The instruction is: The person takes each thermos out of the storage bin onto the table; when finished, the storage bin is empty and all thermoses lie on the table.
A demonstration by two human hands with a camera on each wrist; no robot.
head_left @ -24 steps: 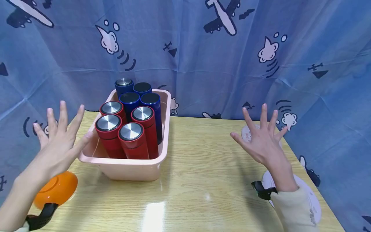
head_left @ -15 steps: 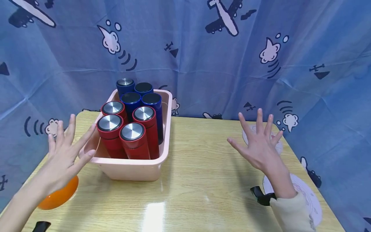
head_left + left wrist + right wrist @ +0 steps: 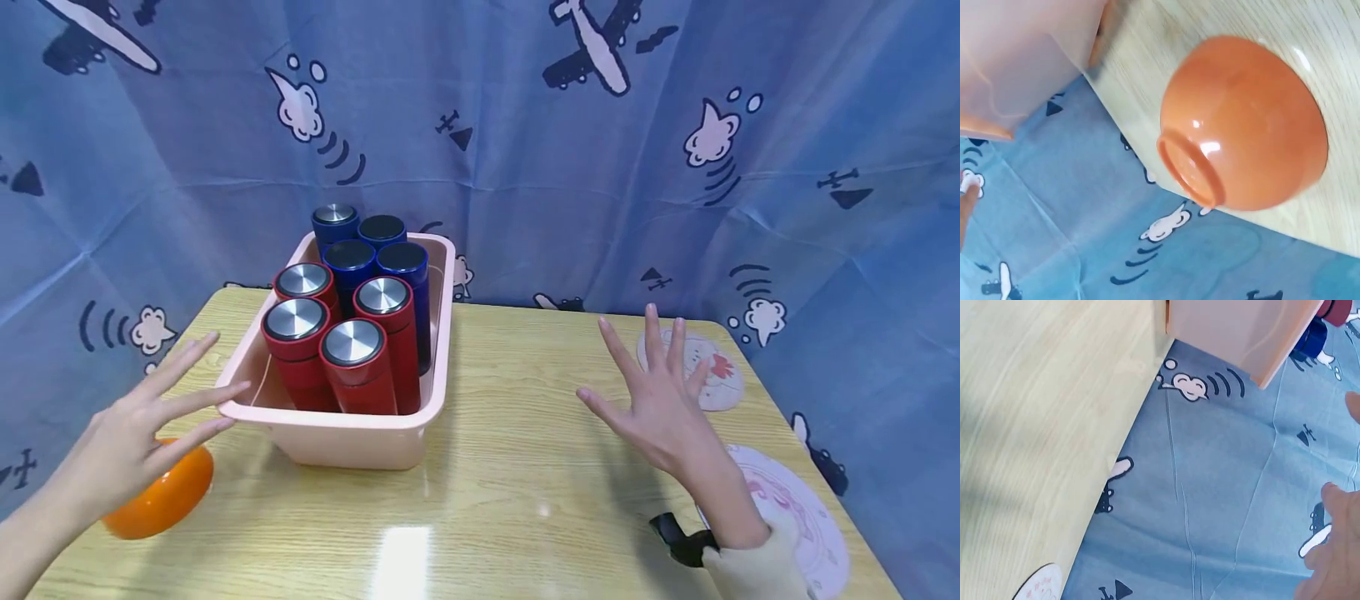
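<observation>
My left hand (image 3: 123,446) hovers at the left with its fingers straight and spread. Beneath it an orange bowl (image 3: 176,496) lies upside down on the table; its foot ring shows in the left wrist view, on the bowl (image 3: 1247,125). The fingertips overlap the front left corner of a pale pink bin (image 3: 352,442) in the head view; contact cannot be told. Inside the bin stand red bottles (image 3: 360,367) with silver lids, and blue bottles (image 3: 405,275) behind them. My right hand (image 3: 660,408) is raised over the right side, fingers spread, holding nothing.
Two round white plates with printed pictures lie along the right edge: a small plate (image 3: 720,392) at the back and a larger plate (image 3: 806,517) nearer, partly behind the right forearm. A blue curtain (image 3: 510,167) hangs behind the wooden table (image 3: 525,467).
My left hand has lowered and turned, its fingers now pointing right toward the bin's corner. The right hand has come slightly down and left, still spread. The head view has shifted a little.
</observation>
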